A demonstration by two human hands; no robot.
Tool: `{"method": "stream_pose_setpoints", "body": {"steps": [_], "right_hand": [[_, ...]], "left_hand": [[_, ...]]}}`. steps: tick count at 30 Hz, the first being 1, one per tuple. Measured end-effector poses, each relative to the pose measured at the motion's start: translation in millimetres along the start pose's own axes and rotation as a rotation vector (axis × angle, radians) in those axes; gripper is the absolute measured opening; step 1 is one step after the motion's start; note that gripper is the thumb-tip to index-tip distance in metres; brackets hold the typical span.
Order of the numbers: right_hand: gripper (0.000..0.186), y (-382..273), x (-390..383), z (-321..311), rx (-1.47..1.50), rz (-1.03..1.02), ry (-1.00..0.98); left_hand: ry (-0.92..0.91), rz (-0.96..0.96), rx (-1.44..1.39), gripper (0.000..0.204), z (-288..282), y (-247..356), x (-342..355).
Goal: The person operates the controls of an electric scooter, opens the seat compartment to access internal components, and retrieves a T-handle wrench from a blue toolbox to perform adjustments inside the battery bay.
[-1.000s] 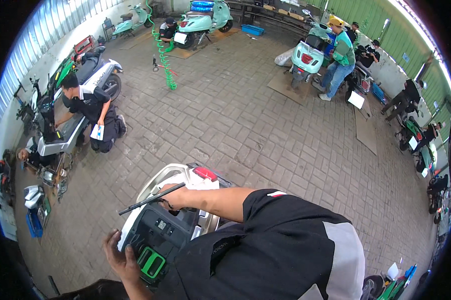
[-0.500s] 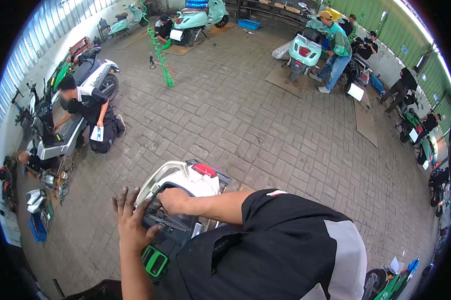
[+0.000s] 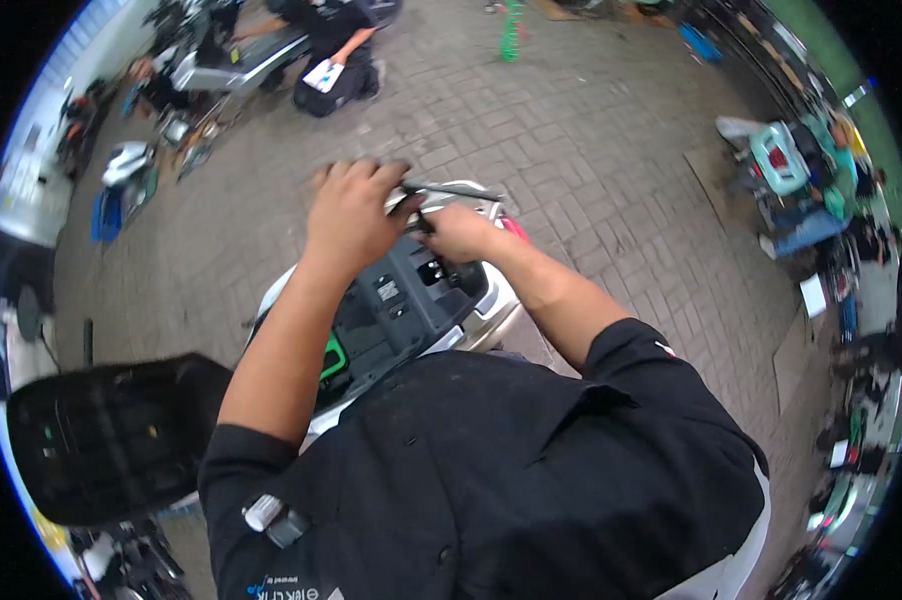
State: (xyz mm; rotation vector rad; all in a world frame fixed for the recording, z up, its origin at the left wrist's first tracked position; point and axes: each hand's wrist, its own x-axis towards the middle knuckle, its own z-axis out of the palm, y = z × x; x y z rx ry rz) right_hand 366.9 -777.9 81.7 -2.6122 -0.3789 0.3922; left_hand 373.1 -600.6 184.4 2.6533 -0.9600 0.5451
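Beneath my arms stands a white scooter (image 3: 496,290) with its dark storage bay (image 3: 391,305) exposed. My left hand (image 3: 356,215) is over the rear end of that bay, its fingers bent round a dark, narrow part (image 3: 456,192) that reaches out to the right above the tail. Close beside it, my right hand (image 3: 461,235) has its fingers closed against dark material at the back of the bay. What exactly those fingers hold is hidden. A green-edged part (image 3: 332,357) shows in the bay beside my left forearm.
The scooter's black seat (image 3: 111,435) is raised at the left. A person kneels with a paper (image 3: 323,75) by a grey scooter (image 3: 241,65). White and blue parts (image 3: 126,165) lie on the brick paving. A mint scooter (image 3: 779,160) stands far right; a green coiled hose (image 3: 511,30) hangs ahead.
The view has tilted down and swung round. My left hand has gone from spread fingers to closed round the dark part. That part is now raised above the scooter's tail.
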Motion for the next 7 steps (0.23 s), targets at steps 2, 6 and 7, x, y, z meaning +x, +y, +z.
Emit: {"method": "stream_pose_setpoints", "body": {"steps": [2,6,7], "right_hand": [[0.046,2.4,1.7,-5.7,-0.094,0.03,-0.058],[0.047,2.3,5.6,-5.6,-0.091,-0.035,-0.052],[0.047,1.5,6.5,-4.7,-0.095,-0.039,-0.058]], "left_hand": [[-0.041,-0.002,0.02,0.041,0.2,1.6,5.9],[-0.088,-0.008,0.007,0.041,-1.3,-2.1,6.0],[-0.085,0.0,0.001,0.042,0.7,-2.6,4.9]]}}
